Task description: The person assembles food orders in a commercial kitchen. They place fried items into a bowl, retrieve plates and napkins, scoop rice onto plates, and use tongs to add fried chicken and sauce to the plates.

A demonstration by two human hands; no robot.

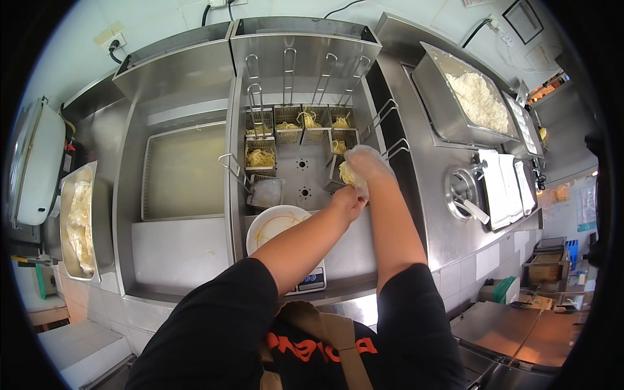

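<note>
My right hand (pixel 364 164) is wrapped in clear plastic (pixel 389 170), which may be a bag or a loose glove. It is over a wire basket (pixel 335 178) at the right side of the metal basin, and its fingers are hidden. Pale yellow noodles (pixel 346 173) show beside it. My left hand (pixel 351 201) is just below, its fingers pinched together at the lower edge of the plastic. Nearer me, under my left forearm, a white bowl (pixel 276 221) with an orange stripe sits on a digital scale (pixel 312 281).
Several long-handled baskets of noodles (pixel 260 158) line the basin, and one holds a clear bag (pixel 266 192). To the left is a sunken pan (pixel 185 170). On the right counter are a tray of white shreds (pixel 480 101), a round pot (pixel 463 185) and white cloths (pixel 506 185).
</note>
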